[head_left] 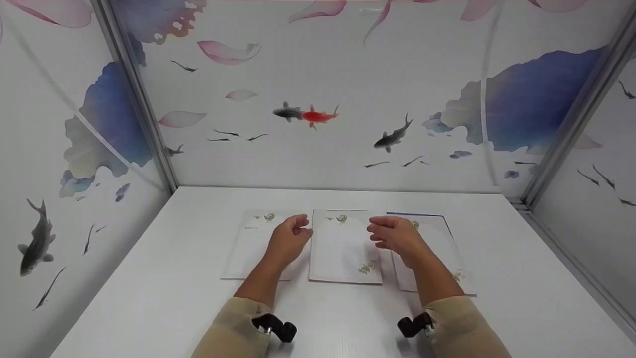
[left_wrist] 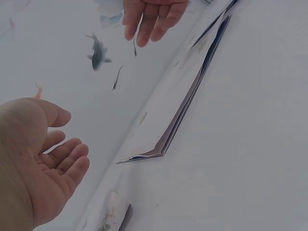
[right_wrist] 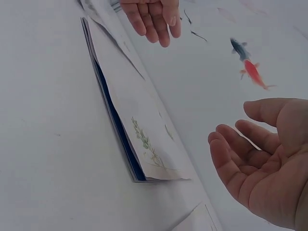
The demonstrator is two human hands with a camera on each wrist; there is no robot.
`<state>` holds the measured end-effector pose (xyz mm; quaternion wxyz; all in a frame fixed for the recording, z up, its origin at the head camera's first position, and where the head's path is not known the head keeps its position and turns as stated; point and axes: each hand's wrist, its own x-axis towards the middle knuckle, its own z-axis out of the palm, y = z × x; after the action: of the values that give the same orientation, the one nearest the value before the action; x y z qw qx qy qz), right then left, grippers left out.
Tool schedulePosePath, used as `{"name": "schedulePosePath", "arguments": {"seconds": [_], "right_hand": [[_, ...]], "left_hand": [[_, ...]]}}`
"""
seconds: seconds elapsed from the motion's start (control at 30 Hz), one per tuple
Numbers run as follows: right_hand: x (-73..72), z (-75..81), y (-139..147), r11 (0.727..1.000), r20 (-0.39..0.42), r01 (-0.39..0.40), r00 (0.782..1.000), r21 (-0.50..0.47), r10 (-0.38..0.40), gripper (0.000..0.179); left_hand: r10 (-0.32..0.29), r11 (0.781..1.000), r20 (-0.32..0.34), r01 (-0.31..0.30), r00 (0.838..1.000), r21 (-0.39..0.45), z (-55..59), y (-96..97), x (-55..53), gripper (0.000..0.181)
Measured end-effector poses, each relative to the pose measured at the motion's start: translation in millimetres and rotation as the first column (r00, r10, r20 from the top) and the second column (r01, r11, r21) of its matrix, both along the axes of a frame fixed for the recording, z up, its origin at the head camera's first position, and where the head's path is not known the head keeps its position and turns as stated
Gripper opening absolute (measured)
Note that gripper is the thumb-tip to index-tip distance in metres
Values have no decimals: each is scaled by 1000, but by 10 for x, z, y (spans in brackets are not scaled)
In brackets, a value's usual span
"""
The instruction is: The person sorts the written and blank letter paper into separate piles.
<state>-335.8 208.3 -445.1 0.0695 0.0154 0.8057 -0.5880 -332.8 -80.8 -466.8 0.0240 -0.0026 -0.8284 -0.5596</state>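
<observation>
Three thin white booklets with small plant prints lie side by side: the left booklet (head_left: 246,256), the middle booklet (head_left: 343,246) and the right booklet (head_left: 438,238). My left hand (head_left: 288,241) hovers between the left and middle booklets, fingers loosely bent and holding nothing. Over the gap between the middle and right booklets is my right hand (head_left: 397,237), also holding nothing, its fingers pointing inward. Each forearm hides part of an outer booklet. In the right wrist view, a booklet (right_wrist: 130,106) shows dark blue between its layers. The left wrist view shows a booklet (left_wrist: 168,103) with slightly parted layers.
The white table (head_left: 149,278) is enclosed by a back wall (head_left: 318,159) and side walls painted with fish, petals and blue leaves. Metal posts (head_left: 136,99) stand at the corners. A black clamp (head_left: 280,328) sits at the left sleeve, another black clamp (head_left: 412,325) at the right.
</observation>
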Motion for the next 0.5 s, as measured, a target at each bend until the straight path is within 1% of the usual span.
{"name": "schedulePosePath", "arguments": {"seconds": [0.07,0.17,0.27,0.37,0.43,0.5], "right_hand": [[2,-10,12,1000,-7,-14,1000,23,14,43],[17,-42,32,994,-9,-52,999,92,53,51],[29,-99,41,976,-10,-111,993,188,115,63],[33,-156,26,949,-16,-156,986,275,166,68],[33,-185,12,933,-11,-172,983,317,185,68],[33,-205,0,915,0,-190,979,356,203,69]], "left_hand": [[-18,1000,18,19,1000,-17,-15,28,6,53],[-52,997,64,55,997,-54,-51,71,18,59],[-84,989,114,96,990,-113,-94,102,32,67],[-122,973,145,147,982,-178,-128,110,42,72],[-160,957,159,193,974,-218,-143,102,47,76],[-203,938,177,243,963,-246,-150,91,50,81]]}}
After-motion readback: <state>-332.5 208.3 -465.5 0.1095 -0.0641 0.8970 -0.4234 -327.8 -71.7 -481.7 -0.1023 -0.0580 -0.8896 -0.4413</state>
